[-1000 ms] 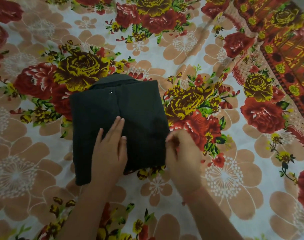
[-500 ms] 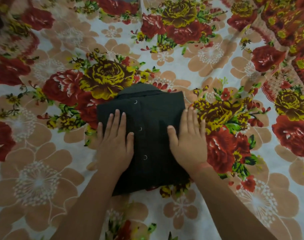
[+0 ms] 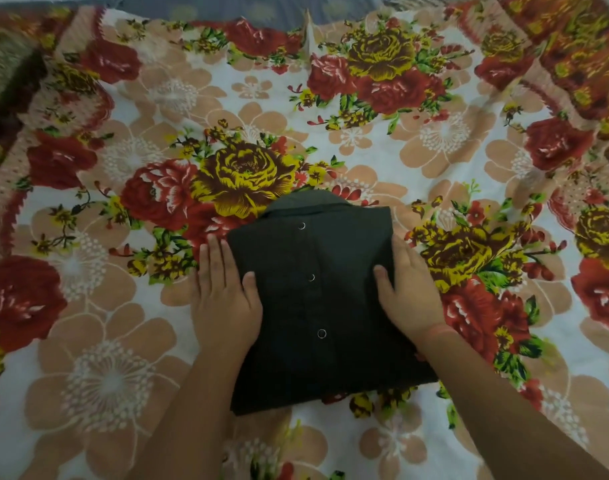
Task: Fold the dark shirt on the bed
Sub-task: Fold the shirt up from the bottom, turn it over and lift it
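Observation:
The dark shirt point(image 3: 316, 299) lies folded into a compact rectangle on the flowered bed sheet point(image 3: 330, 140), collar at the far end, with three snap buttons running down its middle. My left hand point(image 3: 223, 296) lies flat along the shirt's left edge, thumb on the cloth and fingers partly on the sheet. My right hand point(image 3: 408, 292) lies flat along the right edge, thumb on the cloth. Neither hand grips the fabric; the fingers are straight and close together.
The sheet with red and yellow roses covers the whole bed. A dark grey strip point(image 3: 226, 8) shows at the far edge, and a dark textured cloth point(image 3: 5, 64) lies at the far left corner. A patterned red border point(image 3: 573, 46) runs along the right.
The shirt has been turned button-side up. Both hands slid outward from its top to its left and right edges. The view has pulled back, showing more of the bed.

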